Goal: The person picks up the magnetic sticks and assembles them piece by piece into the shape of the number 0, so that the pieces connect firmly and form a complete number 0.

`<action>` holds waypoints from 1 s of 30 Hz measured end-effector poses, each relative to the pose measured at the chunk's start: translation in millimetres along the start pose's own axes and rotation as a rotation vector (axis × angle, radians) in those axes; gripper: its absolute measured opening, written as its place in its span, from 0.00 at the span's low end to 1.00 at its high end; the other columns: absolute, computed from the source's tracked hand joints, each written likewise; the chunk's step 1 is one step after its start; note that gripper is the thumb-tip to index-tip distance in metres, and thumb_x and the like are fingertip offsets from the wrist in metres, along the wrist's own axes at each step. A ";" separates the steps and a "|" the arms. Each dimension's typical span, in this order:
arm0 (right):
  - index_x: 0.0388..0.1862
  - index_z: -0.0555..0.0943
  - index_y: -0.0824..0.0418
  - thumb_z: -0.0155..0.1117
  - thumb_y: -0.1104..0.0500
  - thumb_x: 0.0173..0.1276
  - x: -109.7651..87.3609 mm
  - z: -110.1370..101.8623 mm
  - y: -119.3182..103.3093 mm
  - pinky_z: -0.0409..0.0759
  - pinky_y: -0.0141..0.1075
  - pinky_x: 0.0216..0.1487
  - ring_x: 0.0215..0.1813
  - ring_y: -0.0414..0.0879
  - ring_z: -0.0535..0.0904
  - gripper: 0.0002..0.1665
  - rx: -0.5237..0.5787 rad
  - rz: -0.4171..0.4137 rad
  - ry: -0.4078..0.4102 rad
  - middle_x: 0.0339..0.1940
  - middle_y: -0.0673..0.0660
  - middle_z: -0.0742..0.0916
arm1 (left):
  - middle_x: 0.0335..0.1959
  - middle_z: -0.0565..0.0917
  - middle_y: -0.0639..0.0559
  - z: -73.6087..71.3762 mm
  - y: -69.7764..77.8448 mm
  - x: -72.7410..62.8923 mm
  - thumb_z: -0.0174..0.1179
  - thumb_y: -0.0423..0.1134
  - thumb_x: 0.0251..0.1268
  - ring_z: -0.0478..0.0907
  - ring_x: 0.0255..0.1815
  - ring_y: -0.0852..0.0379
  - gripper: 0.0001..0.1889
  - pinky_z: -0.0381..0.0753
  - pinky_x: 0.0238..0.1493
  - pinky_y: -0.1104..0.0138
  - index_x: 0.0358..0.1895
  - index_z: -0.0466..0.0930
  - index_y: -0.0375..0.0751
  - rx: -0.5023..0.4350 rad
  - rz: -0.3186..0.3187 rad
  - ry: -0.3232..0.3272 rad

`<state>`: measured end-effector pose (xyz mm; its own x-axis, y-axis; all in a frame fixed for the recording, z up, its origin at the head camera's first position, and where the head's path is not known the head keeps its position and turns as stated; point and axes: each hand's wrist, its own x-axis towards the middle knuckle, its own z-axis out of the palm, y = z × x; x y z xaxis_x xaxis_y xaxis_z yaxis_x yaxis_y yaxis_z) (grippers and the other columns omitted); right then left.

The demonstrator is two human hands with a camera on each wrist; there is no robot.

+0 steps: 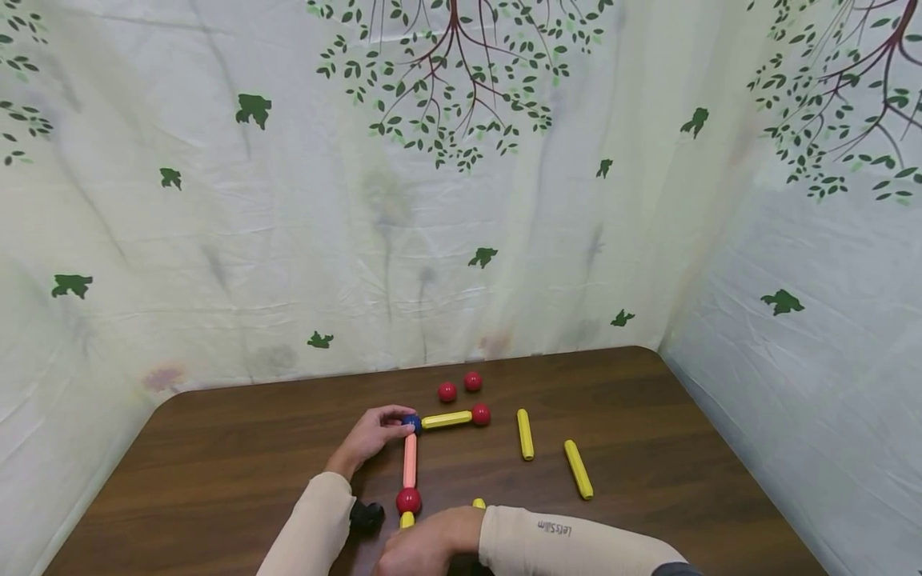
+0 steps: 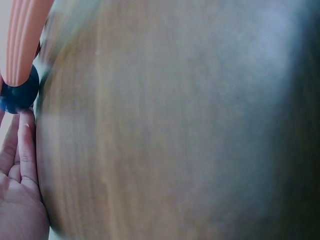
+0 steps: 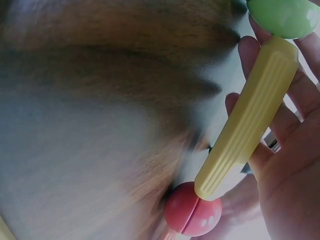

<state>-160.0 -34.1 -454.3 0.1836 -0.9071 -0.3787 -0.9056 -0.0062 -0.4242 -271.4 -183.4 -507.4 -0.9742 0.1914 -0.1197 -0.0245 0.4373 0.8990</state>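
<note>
My left hand (image 1: 374, 436) pinches a blue ball (image 1: 411, 423) between thumb and fingers, at the corner of a magnetic stick-and-ball piece. From that ball a yellow rod (image 1: 446, 420) runs right to a red ball (image 1: 480, 414). A pink rod (image 1: 410, 460) comes toward me from it, ending at another red ball (image 1: 408, 502). A second yellow rod (image 3: 247, 120) continues from this red ball to a green ball (image 3: 284, 17). My right hand (image 1: 425, 546) has its fingers around the green ball, its palm beside that rod. In the head view, the right hand hides the green ball.
Two loose red balls (image 1: 447, 392) lie beyond the piece on the wooden table (image 1: 288, 432). Two yellow rods (image 1: 525, 434) lie to the right. The tip of another yellow rod (image 1: 479, 503) shows behind my right forearm. A leaf-printed curtain (image 1: 403, 264) stands behind the table.
</note>
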 end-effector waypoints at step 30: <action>0.57 0.79 0.57 0.56 0.56 0.74 5.9 18.6 17.1 0.59 0.17 0.51 0.39 0.26 0.73 0.16 0.037 0.036 0.012 0.38 0.43 0.82 | 0.46 0.81 0.49 0.6 1.5 -1.8 0.67 0.39 0.60 0.75 0.44 0.53 0.16 0.75 0.53 0.56 0.51 0.83 0.41 0.003 0.010 0.003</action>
<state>-167.4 -31.6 -479.2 0.1464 -0.9113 -0.3848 -0.8969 0.0418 -0.4402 -269.5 -182.5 -506.1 -0.9751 0.1929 -0.1092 -0.0140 0.4383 0.8987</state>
